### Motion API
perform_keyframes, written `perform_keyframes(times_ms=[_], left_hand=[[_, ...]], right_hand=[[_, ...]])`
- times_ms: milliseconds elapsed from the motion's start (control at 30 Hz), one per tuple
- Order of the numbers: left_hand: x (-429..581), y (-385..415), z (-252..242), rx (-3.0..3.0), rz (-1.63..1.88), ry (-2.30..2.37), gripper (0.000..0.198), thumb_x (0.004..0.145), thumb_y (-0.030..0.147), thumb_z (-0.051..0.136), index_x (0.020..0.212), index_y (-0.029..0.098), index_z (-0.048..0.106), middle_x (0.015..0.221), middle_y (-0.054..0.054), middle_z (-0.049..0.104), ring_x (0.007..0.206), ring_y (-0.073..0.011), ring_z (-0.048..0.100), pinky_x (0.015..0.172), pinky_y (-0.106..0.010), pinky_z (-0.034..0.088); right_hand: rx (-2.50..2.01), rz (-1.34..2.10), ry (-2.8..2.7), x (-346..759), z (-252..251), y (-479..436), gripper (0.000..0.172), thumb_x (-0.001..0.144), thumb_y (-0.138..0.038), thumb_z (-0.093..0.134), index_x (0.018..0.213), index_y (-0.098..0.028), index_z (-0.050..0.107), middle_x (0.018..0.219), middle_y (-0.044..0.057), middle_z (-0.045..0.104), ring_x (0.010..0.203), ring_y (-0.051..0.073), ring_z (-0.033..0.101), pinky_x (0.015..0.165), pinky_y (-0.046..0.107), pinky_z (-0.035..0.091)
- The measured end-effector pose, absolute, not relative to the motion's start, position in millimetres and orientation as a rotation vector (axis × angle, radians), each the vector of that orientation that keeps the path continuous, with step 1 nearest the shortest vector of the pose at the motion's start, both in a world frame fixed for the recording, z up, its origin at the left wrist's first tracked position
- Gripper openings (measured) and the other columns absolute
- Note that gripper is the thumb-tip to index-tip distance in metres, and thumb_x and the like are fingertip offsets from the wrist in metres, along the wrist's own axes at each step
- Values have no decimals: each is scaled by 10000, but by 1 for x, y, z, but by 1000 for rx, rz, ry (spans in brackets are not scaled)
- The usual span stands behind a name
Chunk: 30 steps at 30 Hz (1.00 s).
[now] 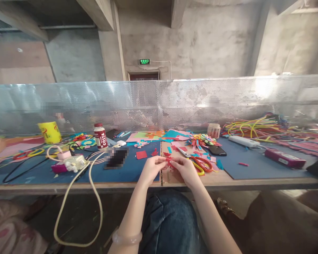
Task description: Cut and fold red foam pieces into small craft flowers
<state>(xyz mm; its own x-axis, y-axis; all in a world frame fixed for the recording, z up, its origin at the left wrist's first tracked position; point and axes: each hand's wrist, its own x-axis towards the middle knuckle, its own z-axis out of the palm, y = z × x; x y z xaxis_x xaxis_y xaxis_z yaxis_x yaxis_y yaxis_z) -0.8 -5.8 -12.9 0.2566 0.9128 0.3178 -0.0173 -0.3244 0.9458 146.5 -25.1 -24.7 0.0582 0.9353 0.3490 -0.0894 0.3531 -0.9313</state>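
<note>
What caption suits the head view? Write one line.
Both hands pinch a small red piece at a table strewn with scissors and paper scraps.

Bottle (100,137) reads COSTA; sign (144,61), EXIT (Chinese above).

Scissors (201,158) lie beside the right hand (186,170), on the table (137,175).

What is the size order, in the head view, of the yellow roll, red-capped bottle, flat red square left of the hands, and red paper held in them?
1. Yellow roll
2. Red-capped bottle
3. Flat red square
Unranked: held red paper, partly covered, so its full size is unsure.
</note>
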Motion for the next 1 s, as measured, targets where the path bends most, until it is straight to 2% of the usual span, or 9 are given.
perform_keyframes(times_ms=[300,533,700,867,1000], left_hand=[[0,-8,-11,1581,1206,883,186,692,215,647,842,105,654,758,-75,684,690,-163,632,670,-273,512],[-1,-10,-10,1606,1168,835,271,692,262,656,918,115,625,782,-70,679,696,-160,628,676,-270,498],[-2,-10,-10,1658,1165,832,437,704,269,644,1104,138,528,747,-41,665,691,-160,630,683,-273,482],[-2,-10,-11,1699,1142,816,499,712,270,634,1167,139,479,759,-41,656,732,-172,632,698,-278,475],[-2,-11,-11,1717,1127,793,475,724,253,615,1165,146,476,774,-38,652,745,-172,630,697,-280,477]], right_hand=[[-931,931,-1243,145,-25,-25,284,616,-424,690,680,-155,630,600,12,640,468,138,551,483,269,453],[-954,774,-1404,147,-20,-28,304,698,-438,622,768,-146,670,771,72,694,712,203,622,661,303,474],[-950,806,-1433,147,-22,-26,313,699,-447,617,781,-150,678,741,72,698,692,216,629,653,317,475],[-913,877,-1421,147,-20,-29,332,674,-466,635,767,-149,672,729,64,696,670,205,632,634,301,473],[-879,919,-1421,146,-18,-29,314,675,-453,643,753,-149,664,705,66,692,655,203,631,627,299,468]])
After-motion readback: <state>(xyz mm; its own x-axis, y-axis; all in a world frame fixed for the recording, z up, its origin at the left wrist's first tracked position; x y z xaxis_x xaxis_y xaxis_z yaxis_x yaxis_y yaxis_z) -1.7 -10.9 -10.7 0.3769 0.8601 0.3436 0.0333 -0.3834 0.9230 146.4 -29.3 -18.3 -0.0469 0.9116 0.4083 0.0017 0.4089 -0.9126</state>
